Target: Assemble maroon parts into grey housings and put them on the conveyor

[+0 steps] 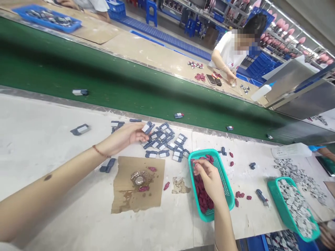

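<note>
My left hand point(131, 136) holds a blue-and-white plastic part point(148, 127) between thumb and fingers, beside a pile of similar parts point(163, 137). Over the green basket point(230, 195), my right hand point(209, 176) has its fingers curled together at a small dark red plastic piece point(195, 167), partly hidden by the fingertips. More dark red pieces point(202, 198) fill the basket below. Between the hands lies a wet brown cardboard sheet point(154, 205) bearing a small round metal dish point(139, 180) and a few red pieces point(143, 189).
A green conveyor belt point(125, 89) crosses behind the table, carrying spaced blue-and-white parts. Right stands another green basket point(278, 205) of grey-white pieces, near a white bottle point(290, 150). Across the belt a person point(227, 52) works at another bench.
</note>
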A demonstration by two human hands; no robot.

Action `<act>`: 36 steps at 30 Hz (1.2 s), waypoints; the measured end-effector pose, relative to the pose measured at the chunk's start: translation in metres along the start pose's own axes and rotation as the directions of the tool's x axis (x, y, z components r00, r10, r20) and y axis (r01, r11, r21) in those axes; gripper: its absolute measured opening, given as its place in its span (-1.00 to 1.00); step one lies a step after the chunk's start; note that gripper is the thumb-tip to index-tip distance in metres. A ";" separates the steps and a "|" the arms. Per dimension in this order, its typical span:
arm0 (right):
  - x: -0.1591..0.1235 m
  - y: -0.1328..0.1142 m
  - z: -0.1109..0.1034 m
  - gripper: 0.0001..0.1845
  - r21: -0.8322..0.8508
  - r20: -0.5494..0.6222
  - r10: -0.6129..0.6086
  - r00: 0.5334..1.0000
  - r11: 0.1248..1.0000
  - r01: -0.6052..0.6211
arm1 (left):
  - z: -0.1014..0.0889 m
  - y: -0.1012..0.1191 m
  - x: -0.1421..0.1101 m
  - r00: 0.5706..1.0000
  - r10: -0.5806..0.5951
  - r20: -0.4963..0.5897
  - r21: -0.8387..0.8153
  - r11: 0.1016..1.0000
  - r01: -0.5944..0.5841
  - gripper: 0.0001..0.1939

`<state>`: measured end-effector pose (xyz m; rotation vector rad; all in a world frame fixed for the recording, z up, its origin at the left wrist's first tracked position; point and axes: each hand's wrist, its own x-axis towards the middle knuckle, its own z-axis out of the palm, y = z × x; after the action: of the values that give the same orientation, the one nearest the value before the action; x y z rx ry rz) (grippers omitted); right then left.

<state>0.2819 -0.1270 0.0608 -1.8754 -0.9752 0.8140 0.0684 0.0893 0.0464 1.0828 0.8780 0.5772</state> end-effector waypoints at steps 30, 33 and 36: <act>-0.011 -0.002 0.144 -0.58 -0.382 0.439 -0.538 0.720 0.613 0.691 | -0.023 -0.054 -0.094 0.974 -0.215 -0.076 -0.281 0.941 0.186 -0.56; -0.011 -0.001 0.145 -0.60 -0.362 0.432 -0.510 0.744 0.657 0.661 | -0.023 -0.056 -0.094 0.979 -0.202 -0.035 -0.254 0.949 0.187 -0.59; -0.011 -0.002 0.144 -0.64 -0.251 0.418 -0.473 0.776 0.760 0.599 | -0.024 -0.058 -0.094 0.973 -0.228 0.029 -0.239 0.944 0.228 -0.58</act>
<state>0.1587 -0.0806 0.0023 -1.6213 -1.9031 0.6139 -0.0037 0.0073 0.0181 0.7491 0.8929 0.4745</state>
